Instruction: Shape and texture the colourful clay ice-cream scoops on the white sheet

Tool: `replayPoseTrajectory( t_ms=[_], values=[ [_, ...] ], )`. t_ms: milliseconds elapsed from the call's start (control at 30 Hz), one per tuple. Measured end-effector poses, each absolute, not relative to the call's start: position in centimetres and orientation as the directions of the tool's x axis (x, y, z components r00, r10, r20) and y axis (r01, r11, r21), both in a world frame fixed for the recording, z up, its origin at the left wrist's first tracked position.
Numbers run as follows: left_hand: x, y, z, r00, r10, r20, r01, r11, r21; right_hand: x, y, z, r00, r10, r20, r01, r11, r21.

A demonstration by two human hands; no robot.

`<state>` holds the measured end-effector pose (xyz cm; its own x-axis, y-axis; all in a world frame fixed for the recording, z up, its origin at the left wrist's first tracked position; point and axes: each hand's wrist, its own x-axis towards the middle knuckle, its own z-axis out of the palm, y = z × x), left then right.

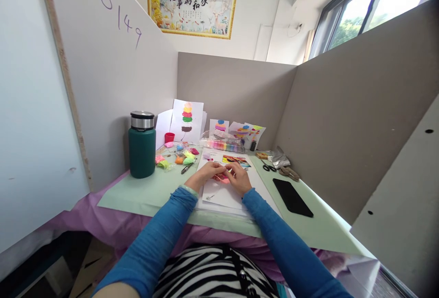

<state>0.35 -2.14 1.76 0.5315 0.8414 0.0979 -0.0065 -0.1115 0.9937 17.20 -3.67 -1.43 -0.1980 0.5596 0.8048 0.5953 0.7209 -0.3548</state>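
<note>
Head view here, looking down at our counter, which has a pale green cover on it. Both our hands are out in front over the white paper, left hand and right hand leaning in toward each other so the tips about meet in the middle. Fingers look bent and bunched close together rather than spread, but honestly we can't tell how tight they are or whether something small is pinched in there; too tiny from this angle. What we can see is a pink patch right between and under the hands, above or on the paper (can't say which). Just past the fingertips there's a bright multicolored picture, partly covered by our right hand.

Off to the left we've got a green bottle standing upright with its lid on, then a bunch of colorful little packets, with a dark pen lying near them and a small red cup farther back. Behind the paper lies a clear pack of colored pieces, and next to that a tall drawing of stacked color blobs is propped up. Over on our right: black scissors, a brown bundle just beside them, and a flat black slab nearer to us.
</note>
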Motion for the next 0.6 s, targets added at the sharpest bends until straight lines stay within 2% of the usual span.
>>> replayPoseTrajectory(
  t_ms=[600],
  values=[
    [0.39, -2.82, 2.40, 0.470, 0.876, 0.110, -0.037, -0.105, 0.994, 17.28, -3.50, -1.49, -0.190, 0.561, 0.806, 0.614, 0.708, -0.349]
  ],
)
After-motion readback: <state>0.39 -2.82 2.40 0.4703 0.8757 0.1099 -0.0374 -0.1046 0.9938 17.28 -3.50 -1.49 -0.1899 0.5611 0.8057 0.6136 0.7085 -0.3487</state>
